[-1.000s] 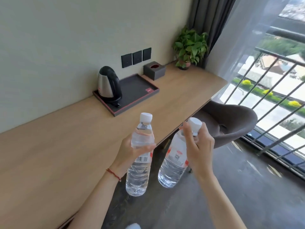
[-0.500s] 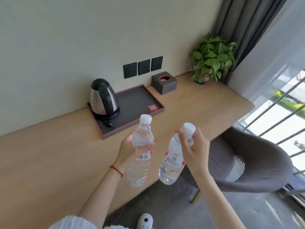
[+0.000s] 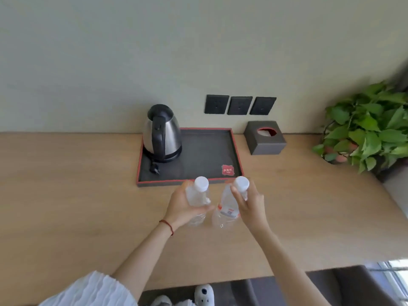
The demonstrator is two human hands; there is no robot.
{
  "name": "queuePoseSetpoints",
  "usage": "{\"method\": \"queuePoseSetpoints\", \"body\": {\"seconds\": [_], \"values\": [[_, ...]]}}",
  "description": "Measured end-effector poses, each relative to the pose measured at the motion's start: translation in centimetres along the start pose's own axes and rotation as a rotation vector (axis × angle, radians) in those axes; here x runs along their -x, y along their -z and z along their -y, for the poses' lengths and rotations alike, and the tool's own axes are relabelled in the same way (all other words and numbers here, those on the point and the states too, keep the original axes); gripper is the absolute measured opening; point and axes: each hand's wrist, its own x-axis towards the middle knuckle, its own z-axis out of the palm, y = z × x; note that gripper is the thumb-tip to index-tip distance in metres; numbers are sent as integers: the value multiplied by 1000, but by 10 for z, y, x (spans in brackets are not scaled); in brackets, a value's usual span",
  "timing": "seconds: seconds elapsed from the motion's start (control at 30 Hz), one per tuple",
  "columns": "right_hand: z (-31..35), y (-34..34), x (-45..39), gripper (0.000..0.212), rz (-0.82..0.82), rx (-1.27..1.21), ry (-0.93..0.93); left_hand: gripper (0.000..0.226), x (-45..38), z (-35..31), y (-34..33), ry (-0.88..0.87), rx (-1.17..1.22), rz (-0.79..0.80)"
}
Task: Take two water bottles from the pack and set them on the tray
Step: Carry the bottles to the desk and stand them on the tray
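The person is carrying both bottles over the desk (image 3: 77, 195), just short of the tray's (image 3: 207, 151) front edge. The left hand (image 3: 183, 208) is wrapping around the body of one water bottle (image 3: 197, 195), while the right hand (image 3: 249, 204) is pinching the other bottle (image 3: 226, 208) up near its neck. Best bet is probably lowering them upright onto the bare right half, well clear of the kettle (image 3: 162, 133) and its plug (image 3: 154, 170).

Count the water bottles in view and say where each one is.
2. One bottle is held in the left hand; the other bottle is in the right hand. Both are above the desk, just short of the tray. None looks hidden.
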Motion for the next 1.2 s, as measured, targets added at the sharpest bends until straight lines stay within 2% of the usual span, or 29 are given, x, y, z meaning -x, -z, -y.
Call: {"method": "queuePoseSetpoints", "body": {"seconds": [0.1,0.23,0.47,0.53,0.63,0.7,0.8,0.87,1.0,1.2], "values": [[-16,7,-22,11,90,12,48,56,-9,4,-17,23,11,-118],[-37,10,-36,13,134,37,91,59,-21,12,-26,58,1,-225],[-44,9,-42,19,90,-21,135,58,-36,18,-28,51,52,-244],[-42,12,-47,26,45,43,186,69,-37,17,-26,24,49,-231],[-34,18,-57,20,-17,250,314,85,-38,8,-20,-42,-9,-204],[-24,23,-61,25,3,413,248,66,-41,-7,-15,-116,-62,-208],[-13,23,-64,30,66,665,121,20,-51,-24,-4,-264,-206,-169],[-6,22,-69,28,130,767,107,23,-57,-28,2,-285,-289,-150],[-1,32,-96,28,238,632,125,23,-58,-23,5,-294,-327,-131],[21,40,-171,29,271,499,380,23,-55,-21,8,-318,-341,-105]]}}
